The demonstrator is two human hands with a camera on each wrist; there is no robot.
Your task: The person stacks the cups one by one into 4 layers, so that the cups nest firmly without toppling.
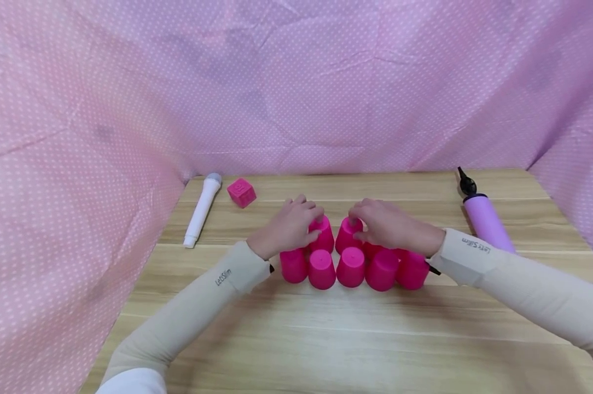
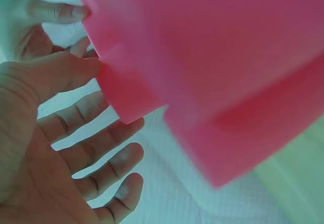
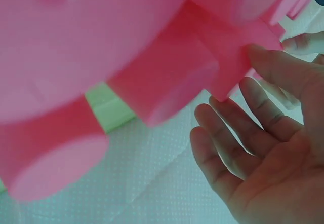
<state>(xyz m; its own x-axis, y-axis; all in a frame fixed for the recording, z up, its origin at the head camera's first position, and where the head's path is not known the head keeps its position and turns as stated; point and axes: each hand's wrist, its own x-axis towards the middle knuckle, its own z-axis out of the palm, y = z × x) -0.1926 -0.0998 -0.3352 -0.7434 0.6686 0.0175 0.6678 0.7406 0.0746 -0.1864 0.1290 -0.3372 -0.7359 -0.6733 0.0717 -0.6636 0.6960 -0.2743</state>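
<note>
Resting on two upturned pink plastic cups, the hands meet at the middle of a small stack: the left hand (image 1: 289, 227) touches the upper left cup (image 1: 322, 234) with thumb and fingertips, and the right hand (image 1: 390, 224) touches the upper right cup (image 1: 348, 234) the same way. In both wrist views the fingers (image 2: 96, 153) are spread and fairly straight beside the smooth cup walls, not wrapped round them.

The two upper cups sit just apart from each other on a bottom row of cups (image 1: 350, 267), five tapered, glossy, flat-bottomed cups standing mouth down and side by side, touching. The stack is near the centre of the wooden table (image 1: 326, 339), whose top shows pale plank-like grain.

At the far left lie a white cylindrical toy microphone (image 1: 202, 210) with a grey rounded head and, just beside it, a pink cube (image 1: 241, 192) with an embossed face. At the far right lies a lilac balloon pump (image 1: 483, 221) with a black nozzle. Creased pink cloth with white dots (image 1: 296, 82) hangs round three sides. Both arms wear snug beige sleeves (image 1: 203, 306).
</note>
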